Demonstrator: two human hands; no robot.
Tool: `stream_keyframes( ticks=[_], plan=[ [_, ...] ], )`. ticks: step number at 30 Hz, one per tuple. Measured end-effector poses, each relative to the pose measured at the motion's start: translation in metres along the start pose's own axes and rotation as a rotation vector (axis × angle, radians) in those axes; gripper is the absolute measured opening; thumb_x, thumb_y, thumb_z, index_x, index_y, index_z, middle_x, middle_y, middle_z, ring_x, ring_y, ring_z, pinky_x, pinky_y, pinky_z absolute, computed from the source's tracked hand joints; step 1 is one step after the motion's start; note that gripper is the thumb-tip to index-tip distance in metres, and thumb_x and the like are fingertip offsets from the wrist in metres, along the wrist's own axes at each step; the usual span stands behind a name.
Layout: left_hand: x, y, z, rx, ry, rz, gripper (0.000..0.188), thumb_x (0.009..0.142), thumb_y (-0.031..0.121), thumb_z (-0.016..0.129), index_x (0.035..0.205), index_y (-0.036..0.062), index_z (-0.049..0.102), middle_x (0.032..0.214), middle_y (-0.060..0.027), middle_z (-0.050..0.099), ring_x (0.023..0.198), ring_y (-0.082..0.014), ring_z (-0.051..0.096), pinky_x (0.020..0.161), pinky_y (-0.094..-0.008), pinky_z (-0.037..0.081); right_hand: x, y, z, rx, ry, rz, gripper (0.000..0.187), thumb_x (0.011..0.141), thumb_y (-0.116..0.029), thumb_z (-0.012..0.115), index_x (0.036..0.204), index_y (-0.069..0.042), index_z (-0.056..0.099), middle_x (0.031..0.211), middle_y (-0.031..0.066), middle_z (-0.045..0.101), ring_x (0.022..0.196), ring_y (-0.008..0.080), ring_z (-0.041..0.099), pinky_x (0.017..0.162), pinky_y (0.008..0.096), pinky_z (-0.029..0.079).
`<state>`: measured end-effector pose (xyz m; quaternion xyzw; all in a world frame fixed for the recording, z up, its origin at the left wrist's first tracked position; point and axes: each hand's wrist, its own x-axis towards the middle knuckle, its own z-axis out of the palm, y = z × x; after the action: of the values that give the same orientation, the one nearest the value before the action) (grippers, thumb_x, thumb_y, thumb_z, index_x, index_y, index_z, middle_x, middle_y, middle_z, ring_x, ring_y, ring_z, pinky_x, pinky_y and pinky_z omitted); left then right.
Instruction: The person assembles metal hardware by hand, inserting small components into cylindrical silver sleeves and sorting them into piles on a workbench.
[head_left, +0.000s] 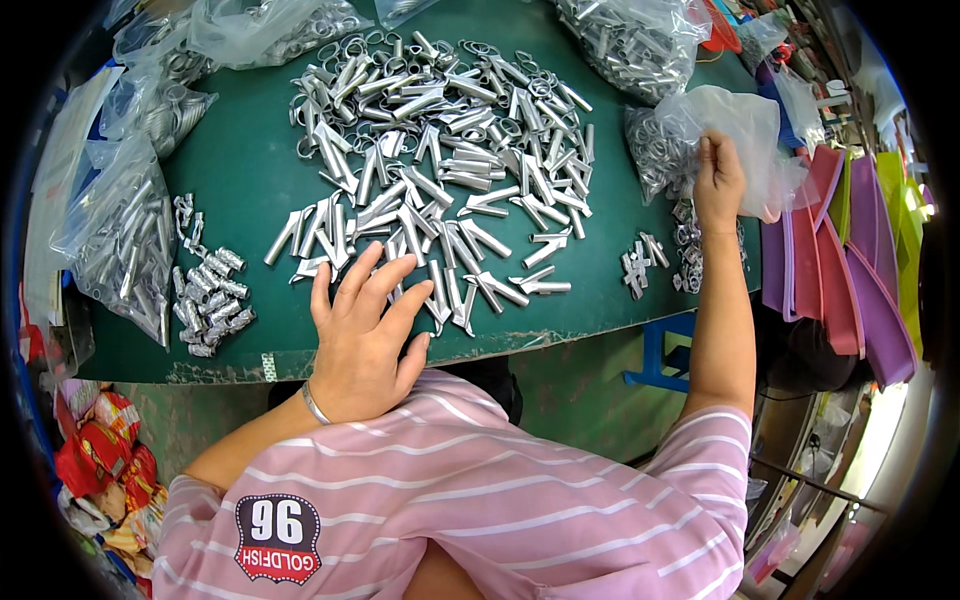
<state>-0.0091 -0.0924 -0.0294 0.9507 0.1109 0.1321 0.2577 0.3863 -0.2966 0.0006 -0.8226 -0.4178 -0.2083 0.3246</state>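
Two hands: R hand (720, 185) pinches plastic bag (748, 120), 2 o'clock, prob. to control its loose top; L hand (362, 342) spread, gripping nothing, by metal parts (465, 180), approx. 12 o'clock, prob. central for reach.

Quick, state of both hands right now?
Left hand: open, spread at the near edge of the pile of metal parts; no grip visible.
Right hand: closed, pinching a translucent plastic bag.
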Motion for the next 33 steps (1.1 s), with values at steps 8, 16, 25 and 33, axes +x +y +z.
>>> stream_keyframes(
  ticks=[8, 16, 25, 33],
  plan=[
    [-0.001, -0.001, 0.000, -0.005, -0.007, -0.010, 0.052, 0.069, 0.014, 0.069, 0.120, 0.0094, 0.057, 0.134, -0.0116, 0.045, 0.132, -0.0365, 0.033, 0.106, -0.0600, 0.012, 0.039, -0.008, -0.009, -0.074, -0.334, 0.098, 0.030, 0.096, -0.027, 0.049, 0.097, 0.000, 0.061, 0.083, 0.0169, 0.063, 0.076, 0.0304, 0.060, 0.070, 0.0358, 0.046],
    [0.000, -0.001, 0.001, -0.020, -0.007, -0.008, 0.053, 0.069, 0.014, 0.069, 0.120, 0.0094, 0.057, 0.134, -0.0119, 0.044, 0.132, -0.0369, 0.032, 0.106, -0.0607, 0.013, 0.073, 0.029, 0.007, -0.374, -0.350, 0.334, 0.028, 0.084, -0.016, 0.062, 0.108, -0.002, 0.065, 0.096, 0.0194, 0.068, 0.086, 0.0314, 0.065, 0.075, 0.0365, 0.049],
    [0.000, -0.001, 0.000, -0.022, -0.022, -0.002, 0.052, 0.069, 0.014, 0.069, 0.119, 0.0089, 0.058, 0.134, -0.0129, 0.044, 0.132, -0.0376, 0.031, 0.106, -0.0619, 0.013, 0.072, 0.009, 0.009, -0.235, -0.135, 0.211, 0.015, 0.080, -0.012, 0.066, 0.093, -0.004, 0.070, 0.087, 0.0172, 0.069, 0.081, 0.0290, 0.068, 0.073, 0.0368, 0.052],
    [0.001, 0.002, -0.002, -0.005, -0.025, -0.013, 0.051, 0.068, 0.013, 0.069, 0.118, 0.0080, 0.058, 0.134, -0.0136, 0.044, 0.132, -0.0378, 0.032, 0.106, -0.0616, 0.013, 0.066, -0.044, -0.004, -0.288, -0.396, 0.105, 0.022, 0.081, -0.006, 0.062, 0.102, -0.004, 0.066, 0.096, 0.0153, 0.067, 0.090, 0.0326, 0.065, 0.079, 0.0373, 0.051]
  ],
)
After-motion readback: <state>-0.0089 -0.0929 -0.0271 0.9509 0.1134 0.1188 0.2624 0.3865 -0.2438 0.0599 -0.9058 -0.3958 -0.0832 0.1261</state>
